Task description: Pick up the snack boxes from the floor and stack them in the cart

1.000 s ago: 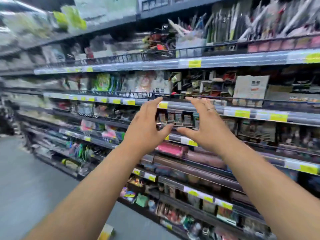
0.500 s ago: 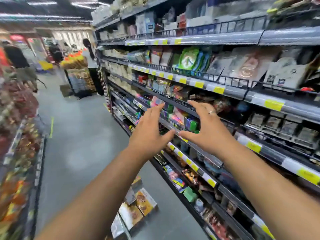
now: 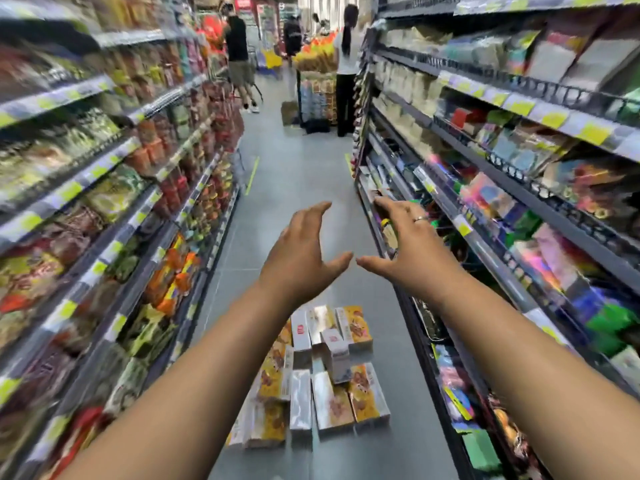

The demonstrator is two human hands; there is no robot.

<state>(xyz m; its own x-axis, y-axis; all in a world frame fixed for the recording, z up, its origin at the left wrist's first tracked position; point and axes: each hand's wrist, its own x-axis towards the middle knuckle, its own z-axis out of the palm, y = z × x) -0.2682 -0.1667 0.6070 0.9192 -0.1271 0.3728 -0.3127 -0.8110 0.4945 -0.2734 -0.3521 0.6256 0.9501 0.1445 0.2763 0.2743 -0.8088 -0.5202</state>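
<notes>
Ahead, empty spread hands, left hand [image 3: 298,261], right hand [image 3: 412,251], snack boxes [image 3: 322,372] mid-aisle.

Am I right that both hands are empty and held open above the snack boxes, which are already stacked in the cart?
Not quite. The head view shows the snack boxes lying on the floor, with no cart in sight. The rest holds: left hand and right hand are empty, open, above them.

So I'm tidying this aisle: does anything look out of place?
Yes: the snack boxes lie in a jumbled heap on the floor mid-aisle, some flat, some leaning on others, none shelved. Both hands are open above them, left hand and right hand.
</notes>
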